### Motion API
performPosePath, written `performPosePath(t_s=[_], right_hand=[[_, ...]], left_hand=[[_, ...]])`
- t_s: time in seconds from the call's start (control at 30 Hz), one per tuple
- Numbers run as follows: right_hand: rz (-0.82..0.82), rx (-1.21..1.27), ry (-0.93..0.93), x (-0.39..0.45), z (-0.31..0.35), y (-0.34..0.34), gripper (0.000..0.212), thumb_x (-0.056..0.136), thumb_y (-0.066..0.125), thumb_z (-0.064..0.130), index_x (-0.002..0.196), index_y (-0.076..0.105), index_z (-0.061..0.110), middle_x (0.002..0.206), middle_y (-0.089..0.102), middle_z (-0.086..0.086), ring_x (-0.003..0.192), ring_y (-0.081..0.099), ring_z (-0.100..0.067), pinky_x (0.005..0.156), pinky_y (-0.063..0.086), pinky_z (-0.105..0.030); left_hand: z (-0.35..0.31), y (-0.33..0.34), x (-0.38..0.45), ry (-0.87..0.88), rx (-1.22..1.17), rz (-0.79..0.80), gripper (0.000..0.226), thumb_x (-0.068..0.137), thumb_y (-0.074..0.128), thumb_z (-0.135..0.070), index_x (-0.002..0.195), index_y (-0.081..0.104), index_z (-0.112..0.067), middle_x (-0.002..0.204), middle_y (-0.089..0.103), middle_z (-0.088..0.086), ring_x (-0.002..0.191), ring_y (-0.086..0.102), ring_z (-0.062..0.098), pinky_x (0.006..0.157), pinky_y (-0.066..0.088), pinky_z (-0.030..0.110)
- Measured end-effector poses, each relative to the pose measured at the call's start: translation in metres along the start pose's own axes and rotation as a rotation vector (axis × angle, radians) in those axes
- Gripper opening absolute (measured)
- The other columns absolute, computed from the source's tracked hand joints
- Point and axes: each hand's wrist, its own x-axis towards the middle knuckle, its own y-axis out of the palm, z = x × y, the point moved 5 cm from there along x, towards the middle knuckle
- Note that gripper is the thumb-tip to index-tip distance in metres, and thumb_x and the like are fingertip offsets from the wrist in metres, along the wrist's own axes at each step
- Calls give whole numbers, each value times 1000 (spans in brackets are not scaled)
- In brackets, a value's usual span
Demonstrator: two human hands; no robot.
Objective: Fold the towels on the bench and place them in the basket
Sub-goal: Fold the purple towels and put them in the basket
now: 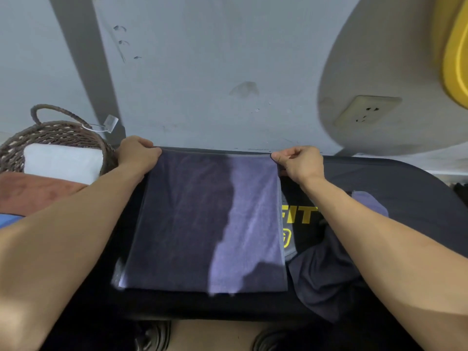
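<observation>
Right now the folding step is under way: a purple towel (202, 221) is lying flat on the black bench (379, 178), squared up into a neat rectangle, and both hands are working at its far edge, close to the wall. The left hand (138, 154) is pinching the far left corner, fingers curled together over the hem with the thumb tucked against the cloth; the right hand (298, 160) is pinching the far right corner between thumb and bent fingers, knuckles up. The edge between them is being held taut and straight. Judging from the doubled hem on the right side, the towel is already lying in at least one fold, so the hands are probably either lining up corners or getting ready for another fold. The next move is likely calling for both corners to be carried together toward the near edge, kept level so the layers are not skewing, then a smoothing pass. A woven basket (63, 134) is sitting at the left end of the bench, just beside the left hand, already holding a folded white towel (63, 162). A crumpled dark towel (326, 274) is waiting under the right forearm, and a rust-coloured cloth (33, 191) is lying in front of the basket.
</observation>
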Motion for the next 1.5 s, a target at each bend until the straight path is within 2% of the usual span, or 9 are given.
performPosePath(t_s=[0.13, 0.2, 0.3, 0.47, 0.7, 0.83, 1.03, 1.3, 1.5], right_hand=[[-111, -249, -216, -10, 30, -14, 26, 82, 78, 26, 100, 68, 12, 86, 67, 2, 87, 65, -18, 82, 49, -27], [-48, -319, -322, -28, 52, -10, 15, 83, 74, 19, 96, 68, 15, 91, 68, 1, 83, 64, -16, 77, 48, -25], [171, -431, -495, -79, 72, 17, 3, 83, 68, 19, 81, 68, 21, 78, 67, 7, 77, 63, -13, 75, 50, -26], [593, -682, -567, -162, 25, 65, 33, 86, 69, 46, 95, 67, 15, 93, 67, -2, 86, 64, -22, 76, 53, -35], [634, -1045, -519, -181, -24, 43, 37, 86, 66, 53, 84, 53, 18, 98, 64, -10, 94, 61, -32, 73, 46, -36], [613, -1111, -485, -201, -46, 26, 46, 93, 49, 61, 80, 50, 18, 84, 58, -9, 89, 60, -34, 67, 42, -35], [546, -1114, -559, -219, -55, 13, 47, 80, 66, 64, 78, 46, 22, 90, 61, -7, 85, 59, -32, 63, 40, -34], [642, -965, -724, -226, -63, 16, 49, 79, 75, 49, 115, 58, 19, 107, 44, 1, 108, 46, -24, 87, 42, -33], [551, -942, -882, -234, -53, 28, 64, 83, 63, 62, 131, 55, 21, 113, 49, -1, 105, 44, -22, 95, 38, -33]], left_hand=[[-22, -9, -18, 227, 269, -56, 43, 85, 64, -16, 121, 52, 5, 124, 50, 27, 116, 48, 41, 101, 40, 44], [-37, -14, -51, 481, 330, -77, 39, 84, 64, -12, 120, 53, -1, 120, 51, 25, 113, 48, 40, 100, 40, 48], [-30, -9, -108, 712, 397, 92, 24, 84, 66, -18, 105, 57, -12, 107, 54, 12, 98, 54, 32, 89, 46, 47], [42, -5, -156, 480, 526, 608, 32, 79, 73, -31, 97, 47, -30, 88, 49, -12, 79, 54, 11, 71, 40, 23], [95, -36, -185, 467, 757, 640, 26, 81, 68, -35, 89, 47, -24, 96, 51, -3, 89, 56, 18, 78, 43, 28], [79, -31, -206, 657, 1080, 505, 31, 85, 56, -46, 103, 54, -21, 106, 57, 1, 105, 59, 24, 81, 46, 35], [61, 0, -241, 894, 720, 679, 38, 78, 68, -53, 102, 50, -29, 102, 48, -10, 95, 47, 13, 82, 45, 31], [68, -6, -231, 829, 615, 702, 41, 70, 81, -36, 100, 53, -30, 89, 44, -16, 87, 47, 11, 76, 44, 31], [76, -12, -229, 819, 527, 682, 33, 73, 79, -31, 101, 61, -32, 91, 48, -17, 86, 50, 7, 79, 47, 27]])
